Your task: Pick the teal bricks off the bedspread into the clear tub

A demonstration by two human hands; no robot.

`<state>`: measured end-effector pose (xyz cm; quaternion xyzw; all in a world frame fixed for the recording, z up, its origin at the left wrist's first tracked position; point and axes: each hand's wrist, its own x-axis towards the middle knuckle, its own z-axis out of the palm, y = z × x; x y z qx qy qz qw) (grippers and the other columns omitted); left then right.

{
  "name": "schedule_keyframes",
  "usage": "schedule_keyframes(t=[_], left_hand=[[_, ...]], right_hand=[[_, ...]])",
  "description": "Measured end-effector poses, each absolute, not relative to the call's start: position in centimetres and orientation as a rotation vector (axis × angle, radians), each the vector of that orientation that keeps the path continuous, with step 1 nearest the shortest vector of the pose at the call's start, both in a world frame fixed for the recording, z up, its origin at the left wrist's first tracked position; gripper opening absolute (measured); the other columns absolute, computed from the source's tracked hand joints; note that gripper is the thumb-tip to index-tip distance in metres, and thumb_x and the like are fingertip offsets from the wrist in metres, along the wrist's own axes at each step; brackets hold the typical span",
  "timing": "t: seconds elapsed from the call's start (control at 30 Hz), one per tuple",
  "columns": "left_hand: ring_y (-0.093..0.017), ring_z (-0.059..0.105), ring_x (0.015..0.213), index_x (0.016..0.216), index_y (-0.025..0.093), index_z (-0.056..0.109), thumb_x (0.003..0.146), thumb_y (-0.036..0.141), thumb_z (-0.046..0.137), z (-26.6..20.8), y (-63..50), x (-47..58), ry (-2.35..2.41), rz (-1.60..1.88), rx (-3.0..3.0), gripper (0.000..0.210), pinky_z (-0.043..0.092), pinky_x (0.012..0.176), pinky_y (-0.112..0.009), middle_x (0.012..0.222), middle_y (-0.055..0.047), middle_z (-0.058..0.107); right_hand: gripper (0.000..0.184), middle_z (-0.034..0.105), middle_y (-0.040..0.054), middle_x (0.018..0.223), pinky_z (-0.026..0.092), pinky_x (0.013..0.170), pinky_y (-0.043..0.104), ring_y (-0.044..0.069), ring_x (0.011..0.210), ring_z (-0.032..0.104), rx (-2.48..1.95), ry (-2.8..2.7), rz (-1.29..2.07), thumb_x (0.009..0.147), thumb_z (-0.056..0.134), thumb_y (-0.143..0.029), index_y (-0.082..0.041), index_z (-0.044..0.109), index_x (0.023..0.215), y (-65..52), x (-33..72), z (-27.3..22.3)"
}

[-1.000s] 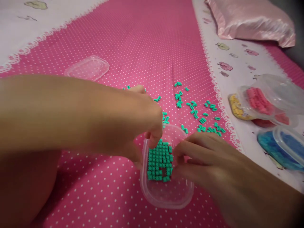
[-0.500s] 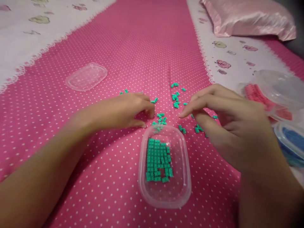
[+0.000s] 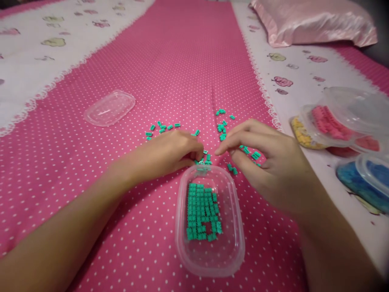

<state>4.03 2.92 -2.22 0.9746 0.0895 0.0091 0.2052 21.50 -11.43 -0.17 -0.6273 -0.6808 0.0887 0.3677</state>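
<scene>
A clear plastic container stands in front of me, its floor partly lined with tight rows of small green toy bricks. At its far rim lie loose green toy bricks. My left hand is over them from the left, fingers curled and thumb drawn in, apparently pinching one brick; the fingertips partly hide it. My right hand hovers to the right of the pile, index finger stretched out and thumb apart from it, with nothing visible in it. More loose bricks lie beneath and beyond it.
Loose green bricks are scattered beyond my left hand. A clear lid lies on the pink dotted bedspread at left. Lidded tubs of pink, yellow and blue pieces sit at right. A satin pillow is at far right.
My left hand has moved slightly right onto the pile by the container, its fingers closing. My right hand has shifted left and a little down. The view has shifted slightly.
</scene>
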Motion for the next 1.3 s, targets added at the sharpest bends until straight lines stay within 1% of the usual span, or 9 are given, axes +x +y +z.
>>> schedule_keyframes(t=[0.37,0.53,0.63,0.8,0.93,1.03,1.13,1.2,1.3], left_hand=[[-0.008,0.065,0.074,0.092,0.017,0.070,0.089,0.023,0.068,0.4,3.6,2.5,0.263,0.298,2.548,0.007,0.045,0.069,-0.018,0.085,0.000,0.074],[-0.007,0.062,0.071,0.087,0.018,0.067,0.086,0.023,0.072,1.3,2.0,2.7,0.060,0.506,2.443,0.007,0.046,0.068,-0.016,0.082,0.002,0.072],[-0.005,0.062,0.070,0.091,0.019,0.063,0.084,0.023,0.075,1.3,1.6,2.8,0.032,0.565,2.420,0.015,0.046,0.064,-0.014,0.081,0.004,0.070],[-0.005,0.065,0.075,0.095,0.019,0.059,0.082,0.015,0.074,1.3,1.5,2.7,0.035,0.539,2.371,0.021,0.048,0.067,-0.012,0.090,0.004,0.071],[-0.005,0.067,0.075,0.091,0.018,0.060,0.082,0.010,0.072,1.2,1.2,3.0,0.054,0.480,2.369,0.017,0.045,0.065,-0.013,0.084,0.006,0.071],[-0.006,0.067,0.073,0.087,0.017,0.060,0.082,0.011,0.074,1.1,0.8,3.2,0.119,0.477,2.384,0.016,0.043,0.064,-0.016,0.079,0.006,0.071],[-0.008,0.064,0.073,0.086,0.018,0.063,0.084,0.019,0.075,1.3,-0.1,1.7,0.204,0.551,2.472,0.013,0.040,0.064,-0.020,0.079,0.006,0.071],[-0.012,0.062,0.079,0.089,0.022,0.066,0.092,0.032,0.069,1.5,-1.4,-0.1,0.251,0.628,2.567,0.011,0.041,0.070,-0.024,0.084,0.005,0.070],[-0.018,0.059,0.098,0.091,0.030,0.071,0.101,0.051,0.049,1.7,-4.3,-2.3,0.278,0.705,2.707,0.031,0.040,0.085,-0.034,0.105,0.004,0.070]], right_hand=[[0.017,0.073,-0.0036,0.095,0.048,0.080,0.026,0.012,0.088,0.068,-1.655,-1.697,0.251,0.090,0.065,-0.010,-0.023,0.074,0.094,-11.9,20.9,0.3],[0.007,0.076,-0.0089,0.083,0.048,0.069,0.020,0.007,0.072,0.069,-1.629,-1.684,0.339,0.086,0.074,-0.017,-0.023,0.073,0.090,-12.8,19.4,1.1],[0.010,0.075,-0.0110,0.076,0.047,0.067,0.018,0.006,0.067,0.068,-1.662,-1.677,0.303,0.083,0.076,-0.014,-0.022,0.073,0.086,-13.2,19.0,1.4],[0.014,0.076,-0.0083,0.082,0.047,0.068,0.021,0.009,0.074,0.071,-1.756,-1.801,0.132,0.080,0.077,-0.014,-0.022,0.073,0.091,-13.7,18.6,1.9],[0.017,0.078,-0.0054,0.088,0.047,0.063,0.024,0.012,0.076,0.073,-1.849,-1.904,0.003,0.084,0.071,-0.014,-0.025,0.075,0.097,-14.5,17.8,2.2],[0.014,0.079,-0.0028,0.088,0.044,0.056,0.027,0.014,0.070,0.072,-1.932,-1.946,-0.109,0.087,0.067,-0.015,-0.025,0.076,0.093,-15.2,17.4,2.6],[0.016,0.078,-0.0048,0.085,0.045,0.058,0.026,0.013,0.069,0.072,-1.946,-1.968,-0.076,0.084,0.067,-0.013,-0.025,0.075,0.090,-15.8,17.4,3.2],[0.020,0.076,-0.0080,0.079,0.046,0.060,0.024,0.011,0.067,0.071,-1.909,-1.983,0.048,0.080,0.067,-0.010,-0.026,0.074,0.089,-16.2,17.6,3.6],[0.022,0.073,-0.0068,0.080,0.044,0.061,0.025,0.012,0.069,0.068,-1.871,-2.103,0.258,0.077,0.067,-0.009,-0.027,0.073,0.088,-16.6,17.9,3.7]])
